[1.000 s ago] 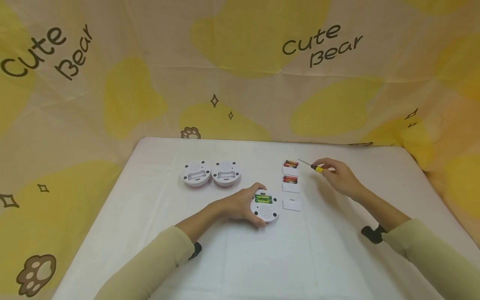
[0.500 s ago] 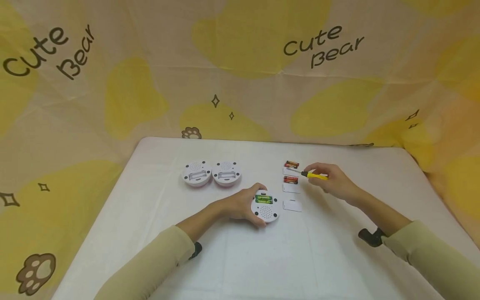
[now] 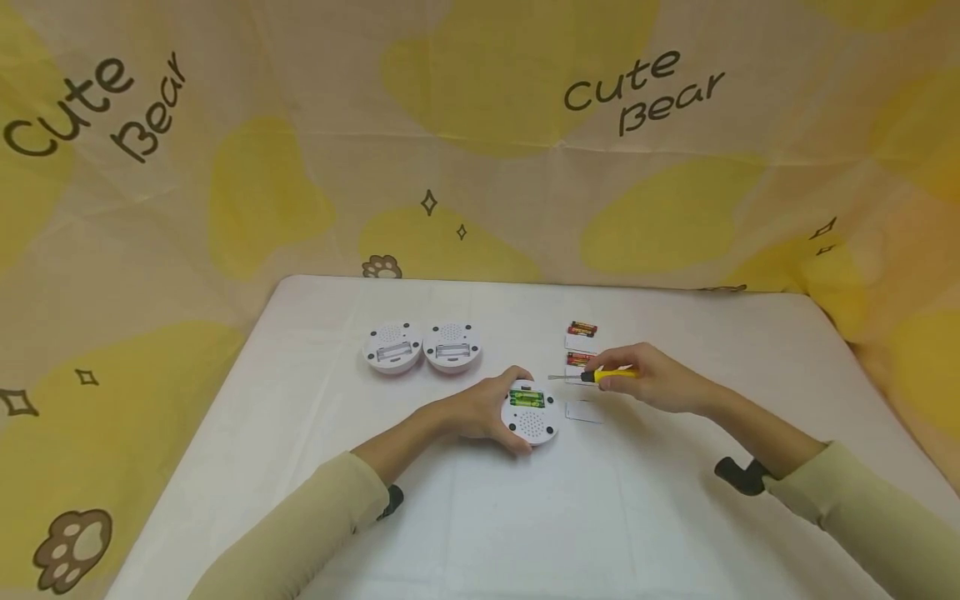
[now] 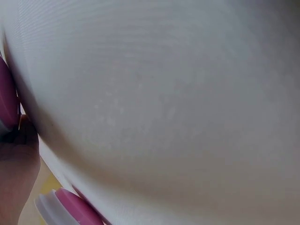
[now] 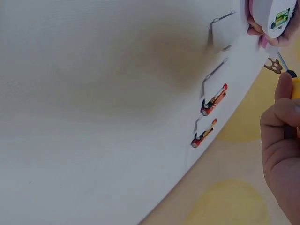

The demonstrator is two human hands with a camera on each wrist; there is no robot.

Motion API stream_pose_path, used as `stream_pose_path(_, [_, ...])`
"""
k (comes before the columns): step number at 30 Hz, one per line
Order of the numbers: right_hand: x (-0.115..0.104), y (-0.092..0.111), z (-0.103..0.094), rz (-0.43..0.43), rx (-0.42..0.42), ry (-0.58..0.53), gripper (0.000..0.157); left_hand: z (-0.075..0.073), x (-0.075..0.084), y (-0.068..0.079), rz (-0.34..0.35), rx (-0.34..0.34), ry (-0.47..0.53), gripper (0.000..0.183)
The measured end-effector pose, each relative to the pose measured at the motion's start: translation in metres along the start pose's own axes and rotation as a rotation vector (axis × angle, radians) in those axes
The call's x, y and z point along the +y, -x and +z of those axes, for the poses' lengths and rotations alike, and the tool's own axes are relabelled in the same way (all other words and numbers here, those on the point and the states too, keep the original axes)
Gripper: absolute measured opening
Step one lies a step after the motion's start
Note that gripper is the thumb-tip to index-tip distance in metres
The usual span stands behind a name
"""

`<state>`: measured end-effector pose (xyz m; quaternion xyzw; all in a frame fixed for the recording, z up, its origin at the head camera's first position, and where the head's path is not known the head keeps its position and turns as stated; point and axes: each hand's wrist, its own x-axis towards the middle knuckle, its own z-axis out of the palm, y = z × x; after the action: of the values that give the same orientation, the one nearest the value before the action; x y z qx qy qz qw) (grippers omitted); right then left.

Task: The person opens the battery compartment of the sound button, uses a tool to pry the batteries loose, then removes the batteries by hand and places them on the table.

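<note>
My left hand grips a round white device from its left side, thumb at the near edge. Its underside faces up, with a speaker grille, dark feet and an uncovered bay holding green batteries. In the left wrist view, only the pink and white side of the device shows beside the hand. My right hand pinches a screwdriver by its yellow handle. The metal shaft points left, its tip just beyond the device's upper right edge. In the right wrist view, the screwdriver is partly cut off by the frame.
Two similar round devices stand at the back left, their battery bays bare. A column of white battery covers lies right of the held device. Red batteries lie by the farther covers. A printed cloth hangs behind the table.
My right hand has brought the screwdriver left and nearer, from beside the far batteries to close by the held device, its shaft now nearly level. The left hand and device stayed put.
</note>
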<state>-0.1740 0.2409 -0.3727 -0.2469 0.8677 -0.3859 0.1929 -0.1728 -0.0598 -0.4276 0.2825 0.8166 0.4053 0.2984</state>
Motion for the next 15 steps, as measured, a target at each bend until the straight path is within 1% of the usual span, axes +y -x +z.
stream_pose_path(6, [-0.006,0.0,0.0,-0.022,-0.062,0.012,0.026,0.0,0.0,0.0,-0.001,-0.001,0.004,0.095])
stream_pose_path(12, [-0.014,-0.001,-0.002,-0.057,-0.102,0.01,0.028,0.0,0.0,-0.001,-0.004,-0.002,-0.001,0.095])
stream_pose_path(15, [-0.015,-0.002,-0.004,-0.054,-0.117,0.014,0.029,0.0,0.0,-0.001,-0.005,-0.002,-0.001,0.095])
